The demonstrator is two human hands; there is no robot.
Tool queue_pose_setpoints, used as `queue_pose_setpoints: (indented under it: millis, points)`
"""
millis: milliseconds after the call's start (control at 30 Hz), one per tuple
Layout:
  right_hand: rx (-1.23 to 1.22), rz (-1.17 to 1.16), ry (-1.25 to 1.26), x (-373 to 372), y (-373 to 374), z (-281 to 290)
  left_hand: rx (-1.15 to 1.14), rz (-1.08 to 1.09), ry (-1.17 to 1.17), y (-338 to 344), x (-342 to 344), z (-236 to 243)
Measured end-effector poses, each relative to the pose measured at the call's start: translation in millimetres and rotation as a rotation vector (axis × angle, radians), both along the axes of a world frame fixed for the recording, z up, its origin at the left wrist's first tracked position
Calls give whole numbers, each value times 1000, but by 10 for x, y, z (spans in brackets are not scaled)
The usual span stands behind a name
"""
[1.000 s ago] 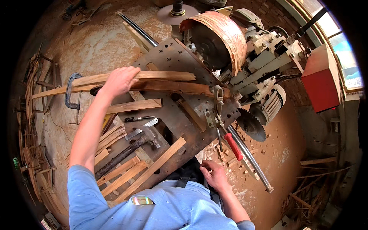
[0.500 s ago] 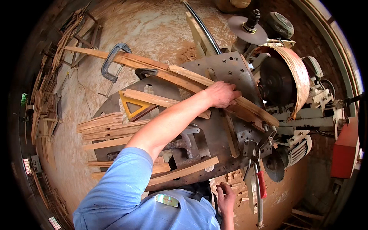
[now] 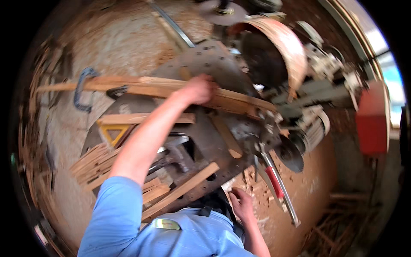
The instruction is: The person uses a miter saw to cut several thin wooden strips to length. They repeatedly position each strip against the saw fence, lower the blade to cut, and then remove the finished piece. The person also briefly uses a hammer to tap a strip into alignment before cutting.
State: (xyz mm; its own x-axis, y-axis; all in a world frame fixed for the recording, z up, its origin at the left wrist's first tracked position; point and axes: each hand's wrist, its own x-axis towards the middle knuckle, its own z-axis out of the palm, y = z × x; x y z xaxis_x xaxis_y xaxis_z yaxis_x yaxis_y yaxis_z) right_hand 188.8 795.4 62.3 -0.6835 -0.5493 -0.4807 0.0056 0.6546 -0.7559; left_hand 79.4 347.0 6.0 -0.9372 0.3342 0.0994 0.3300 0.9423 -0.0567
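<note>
My left arm reaches over the metal machine table (image 3: 222, 70). At its end my left hand (image 3: 200, 89) is closed over a long wooden strip (image 3: 244, 102), which lies slantwise along other wood. A blue-grey C-clamp (image 3: 78, 92) sits around the far left part of this wood. My right hand (image 3: 242, 202) hangs low beside my waist, its fingers curled and nothing visible in them. Near it is a lever with a red grip (image 3: 275, 182). Left of my forearm, a yellow triangular square (image 3: 113, 139) lies by a shorter wooden piece (image 3: 139, 118). Motion blurs the view.
A large dark disc (image 3: 263, 55) under a curved cover (image 3: 284, 40) stands at the right, with a toothed saw blade (image 3: 290, 154) and motor (image 3: 314, 126) nearer. Loose wooden strips (image 3: 96, 162) lie on the table's left. A red box (image 3: 371, 122) stands far right.
The view has swung right, so the table and machine appear further left. My left hand stays on the wooden strip, and my right hand remains low by my waist.
</note>
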Motion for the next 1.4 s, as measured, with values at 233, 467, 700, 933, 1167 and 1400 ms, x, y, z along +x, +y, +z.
queue_pose_setpoints:
  millis: [233,467,700,933,1167,1400]
  points:
    - [-123,-328,-418,-2,17,-282,519,551,-298,308,-20,559]
    - [-157,-378,-586,-119,-454,-497,235,329,-23,648,147,475]
    - [-472,-577,-658,-81,-671,-789,242,285,41,586,94,382]
    - [-436,-550,-514,-78,-706,-927,258,268,72,552,64,377]
    - [-489,-539,-516,-46,-701,-1070,215,272,97,597,72,400]
    - [-485,-542,-480,-42,-715,-1047,219,241,106,573,70,386]
